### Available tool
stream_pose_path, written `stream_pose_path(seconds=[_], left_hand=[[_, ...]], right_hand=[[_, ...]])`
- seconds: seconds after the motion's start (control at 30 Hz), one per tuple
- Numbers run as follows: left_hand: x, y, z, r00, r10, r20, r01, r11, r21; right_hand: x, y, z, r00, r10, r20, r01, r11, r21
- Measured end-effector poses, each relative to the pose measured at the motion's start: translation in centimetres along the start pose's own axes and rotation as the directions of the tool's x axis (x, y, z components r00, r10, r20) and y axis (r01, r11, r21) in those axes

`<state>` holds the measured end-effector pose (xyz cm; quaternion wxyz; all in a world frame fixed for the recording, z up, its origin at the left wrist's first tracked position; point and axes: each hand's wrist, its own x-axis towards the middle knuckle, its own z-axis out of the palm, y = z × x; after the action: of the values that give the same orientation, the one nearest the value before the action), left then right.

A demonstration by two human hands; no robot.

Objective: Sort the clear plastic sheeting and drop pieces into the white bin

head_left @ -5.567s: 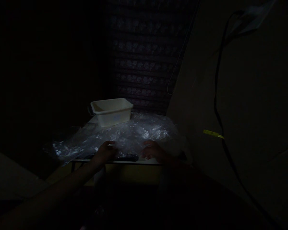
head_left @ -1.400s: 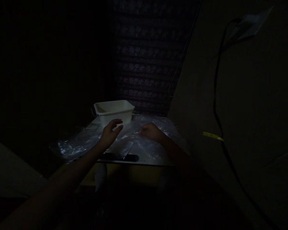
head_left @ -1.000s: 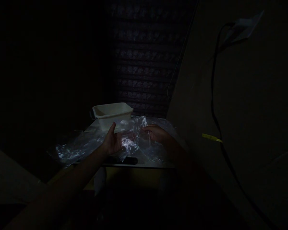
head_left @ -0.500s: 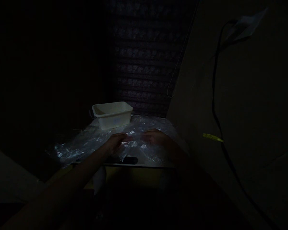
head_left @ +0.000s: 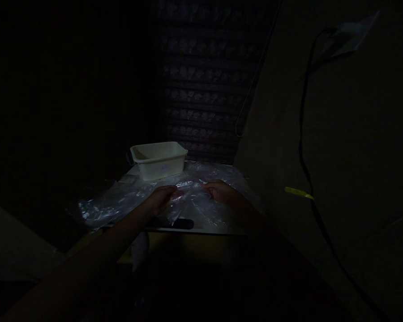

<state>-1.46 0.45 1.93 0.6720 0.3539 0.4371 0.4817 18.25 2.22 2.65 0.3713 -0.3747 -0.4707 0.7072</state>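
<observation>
The view is very dark. Clear, crinkled plastic film [head_left: 201,208] is spread over a small pale table [head_left: 201,229]. My left hand [head_left: 161,197] pinches the film near the middle, its fingers closed on it. A short way to the right, my right hand [head_left: 219,190] is also closed on the film, with thumb and fingertips together. A fold of the plastic stretches between my two hands. More shiny film lies to the left, over the table's left side.
A cream plastic tub [head_left: 161,167] stands at the back left of the table. Behind is a patterned blind [head_left: 198,89] with a hanging cord. On the right wall a black cable [head_left: 302,134] with a yellow tag [head_left: 298,192] runs down from a socket.
The film between my hands has shifted and looks smoother, with fewer bright creases. Both hands have hardly moved and remain closed on it.
</observation>
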Motion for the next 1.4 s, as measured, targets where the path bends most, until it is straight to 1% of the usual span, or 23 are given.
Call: stream_pose_path(seconds=[0.2,0.33,0.47,0.63,0.7,0.77,0.83,0.87,0.93,1.0,1.07,1.1,1.17,1.23,1.33,1.4], left_hand=[[-0.6,0.5,0.3,0.998,0.001,0.06,0.0,1.0,-0.007],[-0.4,0.4,0.1,0.998,0.002,0.062,-0.001,1.0,-0.016],[-0.3,0.3,0.0,0.996,0.002,0.088,0.002,0.999,-0.043],[-0.6,0.6,0.1,0.979,-0.071,0.189,0.097,0.987,-0.131],[-0.7,0.6,0.2,0.969,-0.1,0.225,0.129,0.985,-0.118],[-0.9,0.5,0.3,0.962,-0.129,0.242,0.15,0.986,-0.069],[-1.1,0.4,0.4,0.966,-0.128,0.223,0.134,0.991,-0.013],[-1.2,0.4,0.5,0.974,-0.115,0.194,0.116,0.993,0.008],[-1.4,0.3,0.7,0.99,-0.08,0.114,0.077,0.996,0.036],[-1.5,0.3,0.8,0.997,-0.051,0.053,0.048,0.998,0.05],[-1.5,0.2,0.9,0.999,-0.011,0.032,0.009,0.999,0.047],[-1.5,0.2,0.9,0.999,0.012,0.033,-0.013,0.999,0.04],[-1.4,0.2,0.9,0.998,0.055,0.025,-0.056,0.998,0.036],[-1.3,0.2,0.9,0.996,0.09,-0.009,-0.089,0.995,0.046],[-1.2,0.2,0.9,0.99,0.126,-0.069,-0.122,0.99,0.063],[-1.2,0.2,0.9,0.986,0.146,-0.078,-0.141,0.988,0.065]], right_hand=[[-0.5,-0.6,0.1,0.999,0.006,-0.041,-0.003,0.998,0.057],[-0.6,-0.7,-0.1,0.998,-0.044,-0.034,0.046,0.997,0.064],[-0.6,-0.6,-0.2,0.995,-0.094,-0.033,0.095,0.994,0.058],[-0.8,-0.5,0.0,0.99,-0.132,-0.053,0.134,0.989,0.054],[-0.8,-0.6,0.1,0.988,-0.143,-0.064,0.146,0.989,0.036],[-0.9,-0.7,0.1,0.987,-0.136,-0.082,0.136,0.991,-0.003],[-1.0,-0.9,0.1,0.989,-0.11,-0.099,0.107,0.994,-0.032],[-1.1,-1.0,0.0,0.991,-0.092,-0.102,0.09,0.996,-0.026],[-1.1,-1.1,0.1,0.993,-0.066,-0.1,0.069,0.997,0.034],[-1.0,-1.0,0.3,0.992,-0.062,-0.115,0.074,0.991,0.108],[-0.8,-0.9,0.7,0.99,-0.038,-0.139,0.054,0.991,0.119],[-0.7,-0.8,0.9,0.989,-0.006,-0.15,0.022,0.994,0.105],[-0.6,-0.8,1.3,0.982,0.089,-0.168,-0.073,0.993,0.097],[-0.6,-0.9,1.5,0.97,0.171,-0.172,-0.143,0.976,0.161],[-0.7,-1.2,1.7,0.964,0.221,-0.147,-0.176,0.947,0.268],[-0.8,-1.1,1.9,0.961,0.222,-0.165,-0.176,0.952,0.251]])
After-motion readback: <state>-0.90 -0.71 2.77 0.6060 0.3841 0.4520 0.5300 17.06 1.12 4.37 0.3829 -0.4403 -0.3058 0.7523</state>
